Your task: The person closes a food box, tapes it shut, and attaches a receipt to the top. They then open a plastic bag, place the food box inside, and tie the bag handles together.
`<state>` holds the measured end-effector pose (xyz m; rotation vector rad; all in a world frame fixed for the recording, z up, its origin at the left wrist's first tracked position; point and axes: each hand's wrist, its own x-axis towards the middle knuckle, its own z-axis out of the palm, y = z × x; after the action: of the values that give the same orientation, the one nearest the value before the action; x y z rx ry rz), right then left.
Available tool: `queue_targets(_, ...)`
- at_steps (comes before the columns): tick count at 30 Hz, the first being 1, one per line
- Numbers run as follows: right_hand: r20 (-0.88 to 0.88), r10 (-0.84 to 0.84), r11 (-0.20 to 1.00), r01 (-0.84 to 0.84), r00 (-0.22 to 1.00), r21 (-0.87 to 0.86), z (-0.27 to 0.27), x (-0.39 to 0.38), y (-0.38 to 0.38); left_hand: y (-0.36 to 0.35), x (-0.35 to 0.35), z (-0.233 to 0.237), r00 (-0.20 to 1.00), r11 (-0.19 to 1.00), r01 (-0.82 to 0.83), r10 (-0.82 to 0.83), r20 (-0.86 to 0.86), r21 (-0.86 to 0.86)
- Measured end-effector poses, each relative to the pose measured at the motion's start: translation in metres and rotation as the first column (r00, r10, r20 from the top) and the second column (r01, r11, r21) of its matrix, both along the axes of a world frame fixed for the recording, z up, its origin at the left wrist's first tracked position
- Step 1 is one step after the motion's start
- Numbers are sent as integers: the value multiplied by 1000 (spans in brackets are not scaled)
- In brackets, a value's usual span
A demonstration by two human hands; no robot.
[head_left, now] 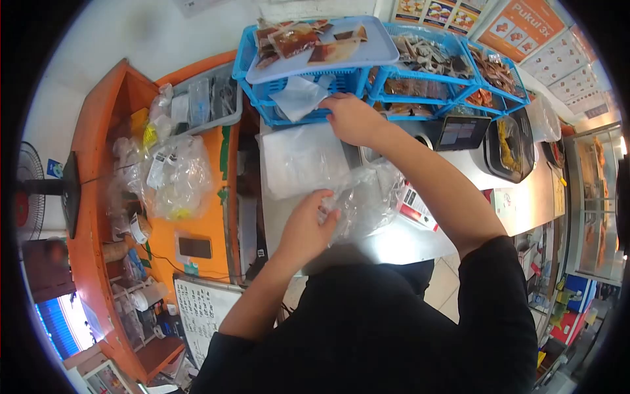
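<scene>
My left hand is closed on the edge of a clear plastic bag, which lies crumpled over the metal counter. Reaching forward, my right hand has its fingers pinched together at the right edge of a thin white plastic sheet. That sheet hangs in the lower opening of a blue basket rack. Between my hands lies a stack of translucent white sheets on the counter. Behind the clear bag, a red and white packet shows in part.
A pale tray with sauce sachets tops the rack. Further right stand baskets of small packets, a dark tablet and a black container. On the left orange surface are bagged plastic goods and a phone.
</scene>
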<state>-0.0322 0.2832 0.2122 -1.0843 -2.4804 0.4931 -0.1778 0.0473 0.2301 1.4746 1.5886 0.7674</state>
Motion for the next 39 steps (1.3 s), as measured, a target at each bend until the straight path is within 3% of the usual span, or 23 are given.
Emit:
queue_targets(1,110,2,998,-9,994,63,-7,-14,12,2,1,1,1000,1000,0,0,-3,7)
queue_targets(5,267,-56,996,35,962,82,-24,-57,41,9,3,10,1000,1000,16,-15,19,-11)
queue_targets(7,312,-204,978,181,928,99,-37,-72,53,9,2,11,999,998,3,-1,32,-67)
queue_targets(9,418,-178,983,178,891,39,-39,-74,66,8,1,7,998,996,34,-30,-53,81)
queue_targets(11,409,-152,981,88,900,172,-38,-72,70,6,0,6,998,996,31,-26,-50,90)
queue_targets(12,264,-120,974,63,957,217,-39,-67,67,6,-1,5,998,994,36,-31,-50,99)
queue_targets(13,271,-113,975,55,956,213,-36,-66,68,6,-1,7,999,995,29,-25,-43,95)
queue_targets(15,143,-56,998,58,988,-7,-33,-64,68,6,-4,12,999,999,32,-32,30,-25)
queue_targets(16,147,-58,998,61,988,-14,-39,-63,70,6,-5,11,999,999,35,-34,34,-31)
queue_targets(18,-110,-108,993,112,988,30,-52,-63,74,6,-5,7,998,999,50,-50,43,-16)
queue_targets(21,-181,-178,984,175,967,-30,-67,-59,76,11,-2,9,996,997,69,-68,60,-22)
queue_targets(22,-180,-181,983,179,967,-27,-64,-59,74,11,-1,8,996,997,73,-72,60,-20)
queue_targets(24,89,-306,942,315,948,-113,-58,-60,69,12,2,4,995,997,78,-79,58,21)
queue_targets(25,89,-304,943,313,948,-111,-53,-60,68,13,2,6,995,997,76,-78,58,22)
queue_targets(27,268,-241,954,278,933,-109,-43,-57,63,14,2,11,993,995,90,-88,74,-36)
queue_targets(31,248,-220,974,226,943,6,-39,-48,57,13,0,12,994,994,95,-92,59,-58)
queue_targets(33,59,-240,965,231,969,128,-46,-45,57,14,-1,18,994,986,100,-93,59,-130)
queue_targets(34,58,-238,964,229,969,133,-51,-46,59,14,-1,16,994,987,98,-92,60,-126)
queue_targets(37,-7,-314,948,314,949,47,-65,-52,71,10,1,7,995,991,88,-83,54,-103)
queue_targets(39,-104,-401,914,390,910,-114,-79,-55,83,8,1,4,994,992,106,-105,26,-70)
